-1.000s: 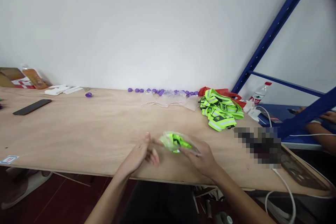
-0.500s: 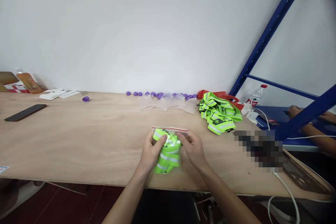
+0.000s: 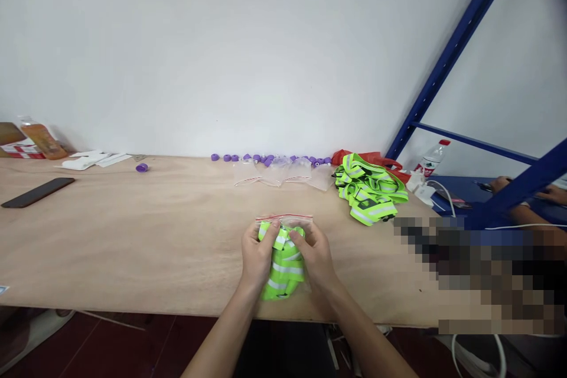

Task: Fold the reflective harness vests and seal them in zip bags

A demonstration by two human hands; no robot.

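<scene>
A clear zip bag (image 3: 286, 260) with a red seal strip lies near the front edge of the wooden table (image 3: 133, 230). It is stuffed with neon yellow-green reflective straps. My left hand (image 3: 257, 254) grips the bag's left side, thumb near the top. My right hand (image 3: 315, 255) grips its right side, fingers curled over the upper part. Both hands press inward on the bag.
A pile of neon reflective straps (image 3: 368, 194) lies at the back right beside a red bag. Empty clear bags (image 3: 283, 173) and purple caps (image 3: 266, 159) line the wall. A phone (image 3: 38, 192) lies far left. Another person's hands (image 3: 527, 201) rest by a blue rack.
One second ago my hands held the bag sideways and apart. It has been turned upright with the seal on top, and both hands have closed in tighter on it.
</scene>
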